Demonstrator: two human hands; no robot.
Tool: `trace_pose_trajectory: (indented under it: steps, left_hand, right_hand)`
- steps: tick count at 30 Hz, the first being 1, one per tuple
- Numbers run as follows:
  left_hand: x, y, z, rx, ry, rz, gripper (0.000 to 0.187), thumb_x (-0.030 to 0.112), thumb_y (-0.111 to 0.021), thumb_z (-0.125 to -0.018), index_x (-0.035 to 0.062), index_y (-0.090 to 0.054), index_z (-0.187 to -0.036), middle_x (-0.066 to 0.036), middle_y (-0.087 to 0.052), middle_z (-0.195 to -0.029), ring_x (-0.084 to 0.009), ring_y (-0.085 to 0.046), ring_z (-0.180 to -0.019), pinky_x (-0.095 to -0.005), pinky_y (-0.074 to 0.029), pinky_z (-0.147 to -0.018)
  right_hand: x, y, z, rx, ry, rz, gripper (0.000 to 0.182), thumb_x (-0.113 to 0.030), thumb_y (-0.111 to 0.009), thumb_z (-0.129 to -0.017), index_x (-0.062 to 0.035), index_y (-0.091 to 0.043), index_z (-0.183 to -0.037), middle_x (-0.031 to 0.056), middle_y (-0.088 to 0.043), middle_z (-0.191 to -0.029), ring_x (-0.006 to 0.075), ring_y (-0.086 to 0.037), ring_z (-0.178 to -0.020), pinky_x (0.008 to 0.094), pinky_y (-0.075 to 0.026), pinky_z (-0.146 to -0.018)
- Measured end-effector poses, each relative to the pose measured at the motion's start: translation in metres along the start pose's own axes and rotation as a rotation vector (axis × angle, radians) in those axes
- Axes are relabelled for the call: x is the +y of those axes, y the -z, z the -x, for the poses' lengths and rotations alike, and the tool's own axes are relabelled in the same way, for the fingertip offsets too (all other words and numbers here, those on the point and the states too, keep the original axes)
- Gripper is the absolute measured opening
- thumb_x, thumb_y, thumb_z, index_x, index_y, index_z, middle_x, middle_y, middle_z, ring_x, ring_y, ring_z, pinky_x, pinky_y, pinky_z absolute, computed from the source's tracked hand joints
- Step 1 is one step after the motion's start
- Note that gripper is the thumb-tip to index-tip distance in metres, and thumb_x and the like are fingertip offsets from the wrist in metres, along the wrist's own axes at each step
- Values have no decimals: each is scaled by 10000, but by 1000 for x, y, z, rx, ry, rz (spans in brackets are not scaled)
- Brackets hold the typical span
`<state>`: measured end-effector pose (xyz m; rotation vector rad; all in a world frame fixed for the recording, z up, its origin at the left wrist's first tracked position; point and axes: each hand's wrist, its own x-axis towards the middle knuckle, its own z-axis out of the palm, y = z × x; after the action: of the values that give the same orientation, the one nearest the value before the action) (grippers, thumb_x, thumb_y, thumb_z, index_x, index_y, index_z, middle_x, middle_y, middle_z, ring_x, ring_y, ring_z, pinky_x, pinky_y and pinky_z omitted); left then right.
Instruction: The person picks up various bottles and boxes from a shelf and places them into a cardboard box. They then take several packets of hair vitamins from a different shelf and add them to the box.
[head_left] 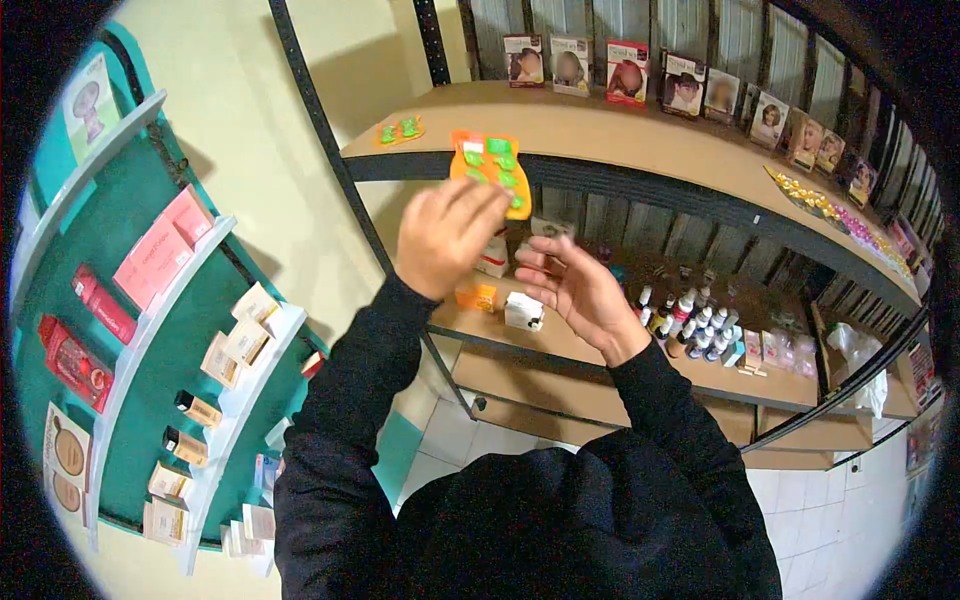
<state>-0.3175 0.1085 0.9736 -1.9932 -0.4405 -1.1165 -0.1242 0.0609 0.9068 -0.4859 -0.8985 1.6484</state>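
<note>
My left hand [447, 238] grips the lower part of an orange card [488, 160] with small green pieces on it. Its fingers lie across the card's front and hide part of it. The card is held up in front of the upper shelf's dark edge. To the right and lower, my right hand [588, 300] is open, palm turned toward the card, fingers apart and slightly curved, touching nothing that I can see. A similar orange card with green pieces [401, 130] lies flat on the upper shelf's left end.
Several hair-dye boxes [627, 73] line the back of the upper shelf [560, 125]. Below stand a white box [524, 311], an orange box [477, 297] and several small bottles [686, 306]. At left, a curved wall rack [155, 310] holds cosmetics. A dark metal post [325, 120] rises beside the shelf.
</note>
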Motion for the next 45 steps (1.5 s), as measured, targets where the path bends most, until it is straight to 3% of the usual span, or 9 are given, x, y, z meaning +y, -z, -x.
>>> trace_pose_trajectory:
  steps: [4, 10, 15, 22, 29, 32, 35, 39, 45]
  left_hand:
    - [18, 3, 15, -12, -81, 26, 343, 141, -596, -713, 126, -643, -1052, 14, -628, -1034, -177, -581, -950, -330, -431, -735]
    - [30, 1, 32, -78, -187, 57, 282, 172, -595, -750, 135, -645, -1025, 28, -597, -1071, -154, -543, -1000, -333, -428, -756]
    - [16, 4, 30, -127, -174, 269, 529, 444, -637, -765, 125, -557, -1179, -44, -577, -1154, -227, -530, -1053, -397, -394, -865]
    - [-102, -34, 4, -193, 223, 12, 570, 426, -574, -838, 26, -507, -1238, -172, -535, -1240, -351, -494, -1145, -424, -389, -962]
    - [-146, -51, 16, -444, 434, 26, 537, 475, -514, -865, 28, -589, -1153, -179, -578, -1199, -333, -569, -1066, -399, -443, -924]
    - [-140, -49, 20, -387, 341, -49, 489, 449, -547, -851, 46, -603, -1122, -151, -605, -1115, -328, -560, -1038, -423, -441, -902]
    - [-120, -39, 18, -303, 252, -100, 384, 297, -590, -839, 54, -587, -1136, -134, -598, -1063, -321, -553, -1017, -420, -448, -877]
    - [-109, -36, 19, -258, 187, -35, 443, -37, -549, -720, 63, -577, -1151, -124, -586, -1054, -307, -554, -988, -394, -454, -845]
    - [-34, -5, 25, 34, 6, 38, 485, -8, -595, -680, 87, -616, -1155, -68, -598, -1010, -277, -554, -975, -389, -444, -840]
  right_hand:
    - [-3, -13, -1, -72, 25, -73, 411, -401, -451, -962, -59, -505, -1185, 68, -587, -1082, 179, -585, -955, 306, -497, -814]
    - [3, -17, -7, -46, 112, -55, 293, -291, -447, -976, -76, -512, -1165, 34, -590, -1066, 124, -583, -923, 296, -514, -765]
    - [7, -9, -6, 38, 97, -12, 280, -189, -483, -958, -72, -494, -1212, 45, -594, -1089, 133, -602, -937, 273, -522, -724]
    - [18, 6, 0, 69, 42, 9, 255, -202, -517, -943, -105, -506, -1179, 26, -606, -1112, 147, -601, -978, 263, -504, -743]
    - [24, 10, 10, 138, 32, -20, 276, -181, -498, -952, -73, -477, -1204, 40, -602, -1080, 122, -608, -899, 256, -518, -673]
    - [25, 12, 13, 173, 33, -19, 278, -178, -499, -950, -73, -472, -1206, 38, -602, -1077, 124, -608, -900, 259, -519, -681]
    - [28, 15, 15, 170, 20, 12, 263, -179, -499, -949, -72, -479, -1188, 43, -598, -1083, 126, -613, -909, 250, -520, -707]
    - [35, 21, 14, 160, -26, -10, 253, -166, -500, -938, -74, -487, -1173, 42, -601, -1065, 124, -617, -857, 241, -513, -660]
    - [33, 12, 19, 154, -50, -16, 312, -146, -482, -931, -69, -454, -1232, 82, -584, -1135, 180, -631, -935, 297, -549, -700]
